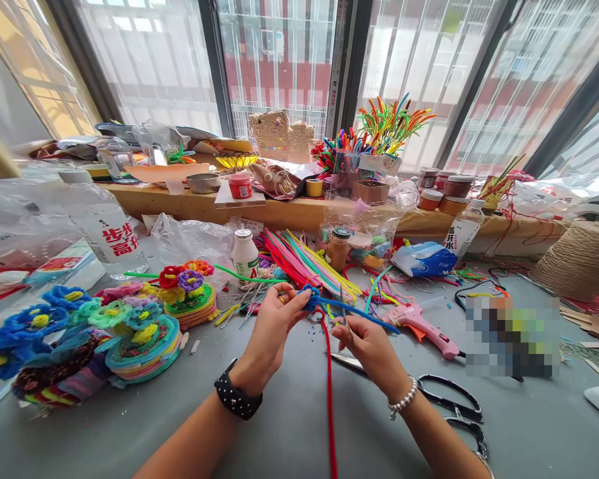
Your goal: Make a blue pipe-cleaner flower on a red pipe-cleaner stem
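Observation:
Pinched in the fingers of my left hand point(274, 326) is a small blue pipe-cleaner flower point(309, 297). A green pipe cleaner point(244, 274) runs leftward from that hand, and a loose blue length point(359, 311) stretches right from the flower. My right hand point(367, 346) is closed on a thin metal tool point(344, 309), its tip pointing up near the blue length; its exact kind is hard to make out. A red pipe cleaner point(329, 392) hangs down between my hands. Large black-handled scissors point(449, 396) lie under and beside my right wrist.
Finished pipe-cleaner flowers point(40, 322) and round decorated boxes point(142, 346) stand at left. A pink glue gun point(426, 326) lies at right, near a twine spool point(582, 259). Behind are loose pipe cleaners point(312, 263), a white bottle point(245, 256), a brown jar point(338, 249) and a cluttered ledge point(289, 209).

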The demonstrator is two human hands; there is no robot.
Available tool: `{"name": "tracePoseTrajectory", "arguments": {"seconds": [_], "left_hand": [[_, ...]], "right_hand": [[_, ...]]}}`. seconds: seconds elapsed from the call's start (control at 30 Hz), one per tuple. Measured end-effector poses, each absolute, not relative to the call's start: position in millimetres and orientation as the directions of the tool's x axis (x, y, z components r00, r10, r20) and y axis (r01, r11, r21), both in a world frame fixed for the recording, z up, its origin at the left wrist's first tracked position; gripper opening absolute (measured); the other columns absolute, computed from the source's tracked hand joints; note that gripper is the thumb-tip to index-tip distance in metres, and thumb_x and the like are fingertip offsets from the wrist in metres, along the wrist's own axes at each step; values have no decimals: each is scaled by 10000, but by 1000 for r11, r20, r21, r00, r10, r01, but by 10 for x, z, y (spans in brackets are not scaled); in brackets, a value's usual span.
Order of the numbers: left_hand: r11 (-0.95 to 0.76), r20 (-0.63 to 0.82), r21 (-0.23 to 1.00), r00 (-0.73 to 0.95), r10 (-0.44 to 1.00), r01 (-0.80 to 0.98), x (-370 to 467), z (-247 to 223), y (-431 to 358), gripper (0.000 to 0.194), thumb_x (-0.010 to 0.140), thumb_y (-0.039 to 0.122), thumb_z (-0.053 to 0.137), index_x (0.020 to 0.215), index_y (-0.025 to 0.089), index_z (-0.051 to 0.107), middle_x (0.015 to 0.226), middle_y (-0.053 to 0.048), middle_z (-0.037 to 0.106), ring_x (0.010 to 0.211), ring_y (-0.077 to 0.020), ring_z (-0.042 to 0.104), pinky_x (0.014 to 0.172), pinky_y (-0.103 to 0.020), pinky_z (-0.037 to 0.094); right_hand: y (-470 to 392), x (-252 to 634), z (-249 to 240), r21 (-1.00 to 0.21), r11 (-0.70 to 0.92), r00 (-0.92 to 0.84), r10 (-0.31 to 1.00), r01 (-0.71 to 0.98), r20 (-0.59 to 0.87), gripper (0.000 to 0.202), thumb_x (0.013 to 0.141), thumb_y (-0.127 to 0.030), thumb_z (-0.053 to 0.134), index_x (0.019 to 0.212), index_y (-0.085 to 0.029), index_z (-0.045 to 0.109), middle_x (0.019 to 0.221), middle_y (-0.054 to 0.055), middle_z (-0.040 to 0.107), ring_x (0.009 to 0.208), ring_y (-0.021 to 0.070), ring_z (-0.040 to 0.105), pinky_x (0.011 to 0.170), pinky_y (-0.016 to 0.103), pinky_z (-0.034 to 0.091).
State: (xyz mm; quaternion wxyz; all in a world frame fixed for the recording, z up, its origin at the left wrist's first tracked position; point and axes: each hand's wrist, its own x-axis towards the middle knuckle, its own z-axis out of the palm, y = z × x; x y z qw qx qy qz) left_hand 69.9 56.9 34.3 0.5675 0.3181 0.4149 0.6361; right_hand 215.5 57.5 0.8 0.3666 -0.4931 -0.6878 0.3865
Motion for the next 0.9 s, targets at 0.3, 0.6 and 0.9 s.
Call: {"name": "tracePoseTrajectory", "arguments": {"seconds": [0.3,0.6,0.9], "left_hand": [[-218,-32,798,-401,916,-562,418,421,715,140,659,53,555,729,143,474,627,24,556,532,-53,546,524,-148,469],[-159,-30,829,-327,944,-536,462,408,710,185,609,69,629,758,132,542,655,15,602,540,-68,576,500,-145,470],[4,-75,870,-125,989,-493,509,394,677,149,564,118,680,694,113,609,654,-3,631,556,-78,584,540,-152,473]], "right_hand": [[536,2228,45,-882,171,-358,934,440,3,368,588,-503,603,521,-156,500,446,-19,516,378,85,454,358,187,340],[514,2178,56,-889,133,-326,945,438,-19,415,631,-393,601,406,-174,330,373,-54,411,351,81,474,290,153,258],[439,2096,-63,-809,165,-431,895,564,-117,176,647,-142,529,476,-176,505,350,-56,456,307,82,452,321,165,319]]}}
